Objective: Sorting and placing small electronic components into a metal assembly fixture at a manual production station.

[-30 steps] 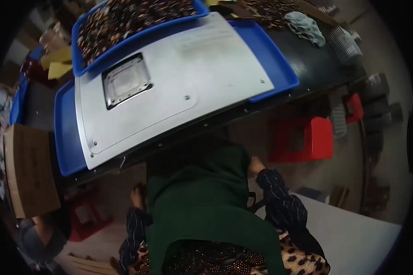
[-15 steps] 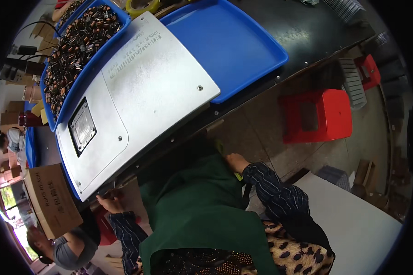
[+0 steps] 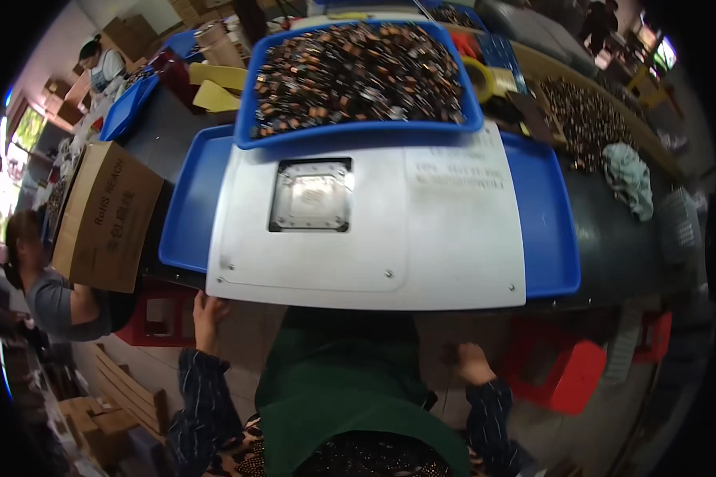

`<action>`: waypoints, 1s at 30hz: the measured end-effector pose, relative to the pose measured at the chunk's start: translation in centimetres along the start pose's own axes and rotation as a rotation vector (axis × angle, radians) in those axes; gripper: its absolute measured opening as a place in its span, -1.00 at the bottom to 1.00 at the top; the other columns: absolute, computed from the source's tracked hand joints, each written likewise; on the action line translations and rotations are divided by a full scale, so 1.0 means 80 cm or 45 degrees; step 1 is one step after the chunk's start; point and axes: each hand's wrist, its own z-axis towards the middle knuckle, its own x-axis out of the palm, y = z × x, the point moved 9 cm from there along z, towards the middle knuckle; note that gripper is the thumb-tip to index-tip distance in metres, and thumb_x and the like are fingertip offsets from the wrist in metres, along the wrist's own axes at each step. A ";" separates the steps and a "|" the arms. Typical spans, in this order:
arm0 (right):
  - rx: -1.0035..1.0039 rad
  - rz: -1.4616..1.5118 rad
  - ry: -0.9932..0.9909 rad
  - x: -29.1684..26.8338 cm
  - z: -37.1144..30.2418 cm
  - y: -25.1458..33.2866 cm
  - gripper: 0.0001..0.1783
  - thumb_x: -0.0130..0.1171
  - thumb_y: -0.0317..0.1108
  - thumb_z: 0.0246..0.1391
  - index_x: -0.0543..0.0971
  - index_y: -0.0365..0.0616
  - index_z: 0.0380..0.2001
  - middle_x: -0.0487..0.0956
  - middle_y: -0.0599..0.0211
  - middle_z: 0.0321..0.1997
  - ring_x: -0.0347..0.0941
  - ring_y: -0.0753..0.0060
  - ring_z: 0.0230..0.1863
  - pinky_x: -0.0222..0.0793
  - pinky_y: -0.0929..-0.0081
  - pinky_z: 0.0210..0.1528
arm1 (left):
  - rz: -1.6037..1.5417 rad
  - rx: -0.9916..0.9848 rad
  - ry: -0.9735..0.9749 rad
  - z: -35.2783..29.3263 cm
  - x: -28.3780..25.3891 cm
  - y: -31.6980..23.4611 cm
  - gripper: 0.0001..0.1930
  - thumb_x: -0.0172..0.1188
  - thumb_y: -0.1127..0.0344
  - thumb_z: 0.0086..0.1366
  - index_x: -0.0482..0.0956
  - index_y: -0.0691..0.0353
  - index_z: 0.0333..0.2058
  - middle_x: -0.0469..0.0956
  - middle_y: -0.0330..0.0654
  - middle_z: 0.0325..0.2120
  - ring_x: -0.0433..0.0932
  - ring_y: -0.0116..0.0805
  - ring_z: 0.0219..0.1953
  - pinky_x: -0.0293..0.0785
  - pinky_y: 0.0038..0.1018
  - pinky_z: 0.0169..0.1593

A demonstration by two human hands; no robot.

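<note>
A wide white metal panel (image 3: 358, 274) with a dark-framed square window (image 3: 311, 195) lies across a blue tray (image 3: 191, 207) on the dark table. My left hand (image 3: 208, 320) is just below the panel's near left corner, fingers partly stretched up toward the edge. Whether they touch it I cannot tell. My right hand (image 3: 472, 364) hangs in front of the table, between my green apron (image 3: 338, 374) and a red stool (image 3: 561, 366). Its fingers are blurred. Resting on the panel's far side is a blue tray (image 3: 358, 129) heaped with small dark and copper-coloured cylindrical parts (image 3: 358, 75).
A cardboard box (image 3: 111, 219) stands at the table's left, beside a seated person in grey (image 3: 64, 306). Yellow scoops (image 3: 215, 97) lie at the back left, a yellow tape roll (image 3: 479, 79) at the back right. Farther right are more loose parts (image 3: 585, 119) and a pale cloth (image 3: 628, 179).
The view has swung round to face the table squarely. My right hand has come away from the side of my apron; my left hand stays near the panel's left corner.
</note>
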 end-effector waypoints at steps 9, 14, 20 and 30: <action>-0.714 0.532 -0.144 -0.336 -0.006 0.266 -0.83 0.19 -0.37 -0.12 0.56 -0.23 -0.44 0.56 0.24 -0.46 0.49 0.34 -0.43 0.37 0.52 -0.34 | 0.463 0.526 1.082 -0.052 0.085 -0.263 -0.79 0.03 0.32 0.19 0.51 0.38 -0.34 0.51 -0.17 -0.55 0.46 -0.52 -0.51 0.38 -0.64 -0.45; -0.359 0.768 -0.941 -0.434 0.148 0.237 -0.80 0.12 -0.43 -0.04 0.51 -0.30 -0.31 0.50 0.44 -0.52 0.39 0.66 -0.45 0.29 0.70 -0.40 | 0.247 1.188 0.884 -0.018 0.254 -0.351 -0.82 0.13 0.45 0.07 0.50 0.34 -0.30 0.47 -0.20 -0.48 0.46 -0.48 -0.34 0.33 -0.63 -0.25; -0.291 -0.162 -1.834 -0.476 0.129 0.213 -0.74 0.16 -0.41 -0.07 0.50 -0.27 -0.27 0.51 0.33 -0.40 0.40 0.53 -0.42 0.31 0.62 -0.29 | 0.286 1.624 0.325 0.001 0.307 -0.354 -0.57 0.18 0.41 0.01 0.37 0.23 -0.08 0.27 -0.06 -0.07 0.22 -0.09 0.02 0.12 -0.28 0.08; -0.007 0.509 -1.702 -0.472 0.173 0.112 -0.64 0.02 -0.13 0.04 0.52 -0.25 -0.31 0.49 0.14 -0.41 0.41 0.28 -0.37 0.28 0.44 -0.31 | 0.450 1.711 0.245 0.008 0.316 -0.354 -0.56 0.10 0.31 0.10 0.30 0.24 -0.02 0.23 -0.01 -0.02 0.17 -0.01 0.07 0.07 -0.23 0.11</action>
